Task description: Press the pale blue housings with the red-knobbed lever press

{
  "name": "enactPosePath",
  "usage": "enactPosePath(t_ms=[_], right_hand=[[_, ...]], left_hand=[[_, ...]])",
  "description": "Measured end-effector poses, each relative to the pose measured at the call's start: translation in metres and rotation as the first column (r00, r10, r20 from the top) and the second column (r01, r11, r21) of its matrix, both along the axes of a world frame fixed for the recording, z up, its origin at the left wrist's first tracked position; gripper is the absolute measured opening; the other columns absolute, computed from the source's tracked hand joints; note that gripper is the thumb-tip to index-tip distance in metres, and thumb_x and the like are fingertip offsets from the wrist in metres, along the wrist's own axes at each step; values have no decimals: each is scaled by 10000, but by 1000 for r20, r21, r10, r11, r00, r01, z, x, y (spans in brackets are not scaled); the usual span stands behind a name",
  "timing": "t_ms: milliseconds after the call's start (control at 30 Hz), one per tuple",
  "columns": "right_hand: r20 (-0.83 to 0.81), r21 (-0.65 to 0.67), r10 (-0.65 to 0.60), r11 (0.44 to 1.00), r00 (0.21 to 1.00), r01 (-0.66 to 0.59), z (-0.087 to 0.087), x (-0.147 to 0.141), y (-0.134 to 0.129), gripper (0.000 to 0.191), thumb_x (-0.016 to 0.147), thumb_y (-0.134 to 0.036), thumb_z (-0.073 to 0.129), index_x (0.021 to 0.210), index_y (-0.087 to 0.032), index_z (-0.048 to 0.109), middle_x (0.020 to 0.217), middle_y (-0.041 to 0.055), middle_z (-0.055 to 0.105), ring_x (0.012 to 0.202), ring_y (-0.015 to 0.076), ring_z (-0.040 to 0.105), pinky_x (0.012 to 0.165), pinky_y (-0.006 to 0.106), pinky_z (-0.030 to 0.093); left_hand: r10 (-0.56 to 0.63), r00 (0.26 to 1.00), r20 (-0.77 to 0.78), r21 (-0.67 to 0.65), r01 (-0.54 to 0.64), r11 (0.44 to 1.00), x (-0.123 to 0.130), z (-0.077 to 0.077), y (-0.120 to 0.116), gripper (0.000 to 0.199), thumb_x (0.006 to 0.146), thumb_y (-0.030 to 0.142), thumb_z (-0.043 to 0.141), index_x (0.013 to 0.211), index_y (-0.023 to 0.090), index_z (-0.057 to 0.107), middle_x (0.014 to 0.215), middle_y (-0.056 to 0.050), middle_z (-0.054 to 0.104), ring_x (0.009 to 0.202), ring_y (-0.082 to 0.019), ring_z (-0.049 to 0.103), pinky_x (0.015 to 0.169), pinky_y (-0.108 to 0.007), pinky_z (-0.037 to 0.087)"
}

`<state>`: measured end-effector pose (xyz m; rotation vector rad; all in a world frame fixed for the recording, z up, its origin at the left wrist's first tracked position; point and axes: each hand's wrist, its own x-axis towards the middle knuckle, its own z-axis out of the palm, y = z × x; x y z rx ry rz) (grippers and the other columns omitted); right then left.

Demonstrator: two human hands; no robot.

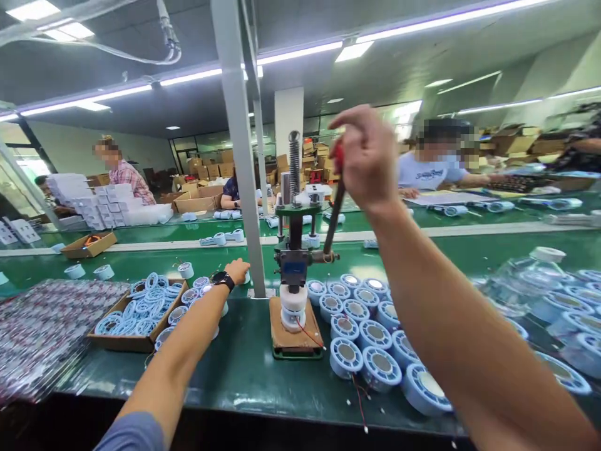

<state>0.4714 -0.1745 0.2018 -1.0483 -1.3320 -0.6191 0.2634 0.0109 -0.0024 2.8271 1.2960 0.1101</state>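
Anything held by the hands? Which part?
Right hand: press lever, by its red top end. Left hand: at a light-blue part; can't tell if held.

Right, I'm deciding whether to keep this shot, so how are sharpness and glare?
Head view: the right hand on the lever looks soft, while the press is fairly crisp; head view, left side: the piled packets are smeared; head view, above: strip lights burn white; head view, below: pale reflections on the green bench.
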Motion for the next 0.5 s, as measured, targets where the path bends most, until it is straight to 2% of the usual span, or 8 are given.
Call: enactPosePath(t_ms=[67,133,200,267,333,400,433,500], right_hand=[[10,-121,-81,989,997,81,12,16,28,406,1025,-217,250,945,-70,620,660,-48,563,691,19,606,786,169,466],[5,-188,-136,973,991,135,14,25,40,442,1029,-250,252,903,-45,622,753,-34,621,832,36,652,885,180,465],[-28,-268,-154,953,988,141,13,22,37,442,1023,-254,266,943,-14,629,879,4,672,936,44,661,912,165,454],[-68,-314,-154,941,986,125,10,11,24,460,1004,-280,273,1041,6,632,1047,50,683,1085,64,633,960,165,424],[-90,-278,-135,955,987,105,-3,-2,5,440,967,-330,347,1135,-47,638,1258,37,619,1278,149,524,1064,226,360],[-111,-197,-87,978,990,63,-34,-20,-16,440,930,-374,408,1261,-157,602,1410,-20,510,1373,250,412,1103,328,322],[-140,-155,-64,987,988,42,-59,-31,-26,465,920,-380,431,1335,-209,551,1444,-25,476,1373,280,406,1087,380,346],[-244,-103,-34,995,969,9,-123,-56,-42,567,910,-386,460,1464,-281,401,1467,31,449,1324,294,468,1017,457,432]], left_hand=[[2,998,-67,7,-2,1000,-10,4,-13,264,890,303,633,1086,128,646,1105,-120,647,971,-244,649,851,-421,534],[-16,994,-111,9,17,1000,-26,3,-36,224,841,279,635,996,124,680,1039,-148,658,920,-279,665,818,-411,518],[-43,989,-141,-13,42,999,-43,-3,-70,223,822,317,625,935,139,699,987,-153,668,890,-293,675,791,-387,510],[-44,986,-158,-45,37,998,-55,-14,-107,272,829,381,617,927,143,708,979,-159,672,884,-301,681,766,-372,513],[-3,987,-163,-56,-7,998,-60,-28,-135,364,854,450,596,999,132,698,1057,-179,656,906,-307,681,757,-371,522],[24,995,-102,-36,-28,999,-64,-40,-148,464,891,509,550,1130,124,650,1168,-187,620,936,-300,676,759,-370,534],[20,999,-37,-13,-21,1000,-69,-43,-149,491,916,518,514,1195,128,615,1215,-181,603,962,-291,669,774,-368,539],[14,992,128,65,-22,998,-88,-44,-141,448,966,464,447,1263,153,569,1252,-146,599,1030,-262,648,848,-361,537]])
